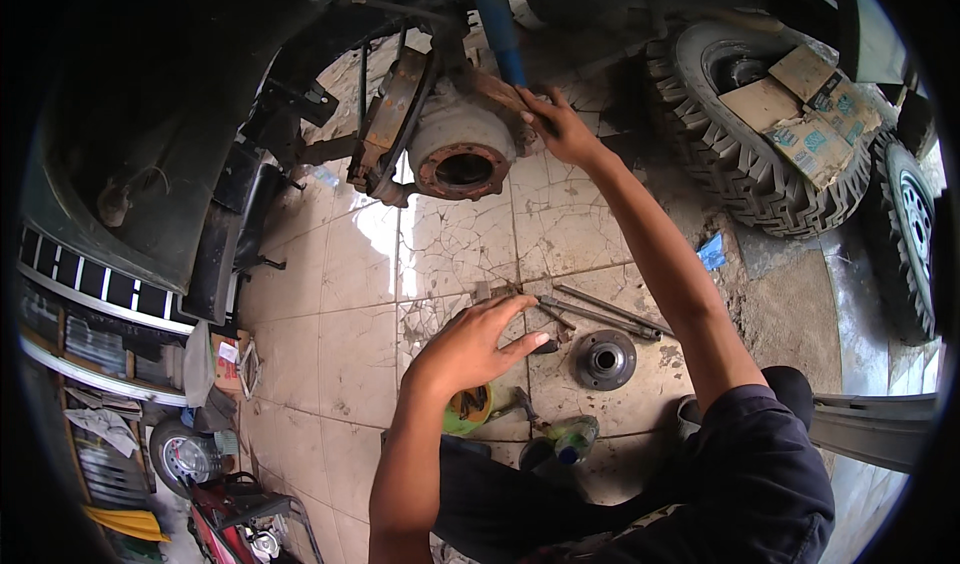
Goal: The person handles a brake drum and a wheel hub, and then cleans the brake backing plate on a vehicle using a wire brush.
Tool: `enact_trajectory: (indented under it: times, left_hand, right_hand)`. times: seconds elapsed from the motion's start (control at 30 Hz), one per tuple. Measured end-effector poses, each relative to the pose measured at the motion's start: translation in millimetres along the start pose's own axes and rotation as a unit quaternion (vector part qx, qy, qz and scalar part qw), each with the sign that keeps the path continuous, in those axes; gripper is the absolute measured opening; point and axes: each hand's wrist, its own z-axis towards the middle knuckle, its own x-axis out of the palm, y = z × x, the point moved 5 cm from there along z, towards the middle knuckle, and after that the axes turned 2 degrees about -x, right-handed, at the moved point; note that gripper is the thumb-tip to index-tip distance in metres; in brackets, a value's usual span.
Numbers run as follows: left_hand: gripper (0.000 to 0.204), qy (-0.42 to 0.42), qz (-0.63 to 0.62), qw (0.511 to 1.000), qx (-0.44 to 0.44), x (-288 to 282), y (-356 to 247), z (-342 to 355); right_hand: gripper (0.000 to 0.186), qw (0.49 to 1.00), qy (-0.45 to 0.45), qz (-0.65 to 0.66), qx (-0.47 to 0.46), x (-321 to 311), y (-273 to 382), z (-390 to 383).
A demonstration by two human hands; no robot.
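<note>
My right hand (pixel 565 129) is closed round the end of a brown flat bar (pixel 492 90). The bar runs in beside a grey, rounded axle end (pixel 455 129) with a rusty ring flange (pixel 440 174) and a dark opening. Whether the bar is loose or part of the axle, I cannot tell. My left hand (pixel 475 342) hovers over the floor with its fingers apart, holding nothing. Near it lie long metal rods (pixel 605 316) and a round metal hub flange (pixel 605 360) with a central hole. Just below that hand is a yellow-green container (pixel 466 412) with dark contents.
A blue shock absorber (pixel 497 24) and a rusty leaf spring (pixel 392 104) flank the axle. At right lies a big knobbly tyre (pixel 690 114) topped with cardboard (pixel 800 114). A plastic bottle (pixel 573 440) lies near my legs; a blue scrap (pixel 711 252) is on the floor.
</note>
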Motion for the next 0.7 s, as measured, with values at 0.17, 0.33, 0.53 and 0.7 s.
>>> enact_trajectory:
  times: [0.17,0.33,0.53,0.7]
  left_hand:
    - [0.054,0.022,0.008,0.999,-0.023,5,16,9]
    - [0.053,0.033,0.004,0.999,-0.019,8,17,2]
    - [0.052,0.027,-0.001,1.0,0.003,6,19,14]
    - [0.053,0.027,-0.015,1.0,-0.005,3,13,6]
  right_hand:
    - [0.042,0.999,-0.032,0.011,0.034,4,-14,-26]
    - [0.041,0.999,-0.035,0.007,-0.04,13,22,24]
    - [0.039,0.997,-0.059,-0.008,0.048,-10,-44,-65]
    - [0.041,0.999,-0.038,-0.034,0.011,6,32,21]
